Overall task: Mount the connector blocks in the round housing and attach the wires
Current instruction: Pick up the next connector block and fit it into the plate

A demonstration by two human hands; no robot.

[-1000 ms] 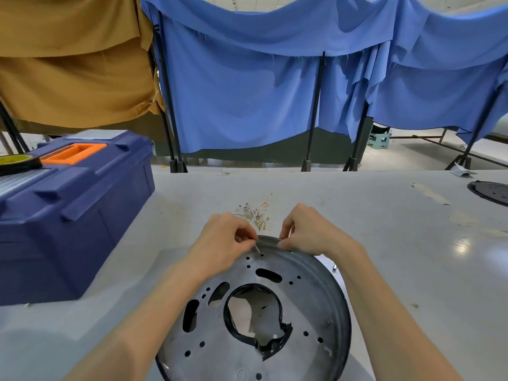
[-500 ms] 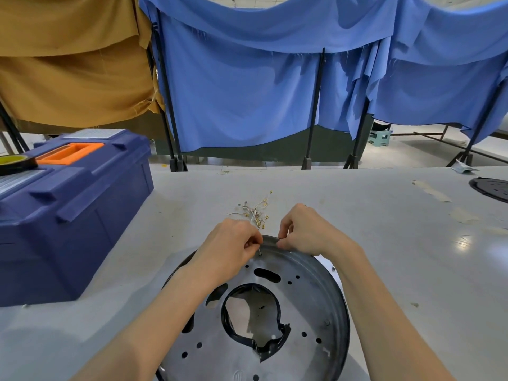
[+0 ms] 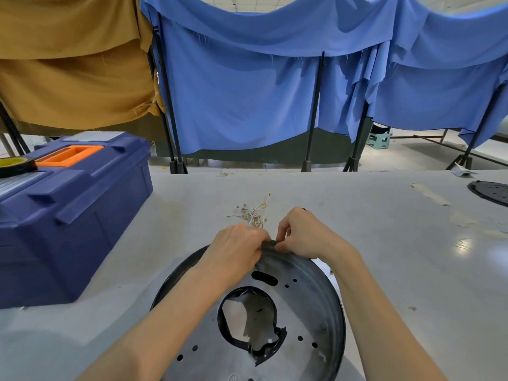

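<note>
Down in the lower middle of the frame, flat on the grey table (image 3: 398, 270): the round housing (image 3: 308, 295), dark metal, drilled with holes, with a big ragged-edged opening at its centre. Both hands up at its far rim, close enough to be almost touching.

Right hand (image 3: 305, 235): thumb and fingertips clamped on the rim itself. Left hand (image 3: 236, 251): fingers curled tight against the same stretch of rim, possibly nipping something small, but hidden under the knuckles, so cannot tell.

Just beyond the hands, toward frame centre: a loose tangle of thin wires (image 3: 254, 213) with brass-coloured ends, lying apart from the housing.

At the left edge, a blue toolbox (image 3: 68, 215) with an orange handle, and a roll of tape (image 3: 13, 165) on its lid. Far right edge: a second dark round plate (image 3: 492, 192). Across the top, blue cloth (image 3: 247, 92) and brown cloth (image 3: 68, 64) draped over black stands.
</note>
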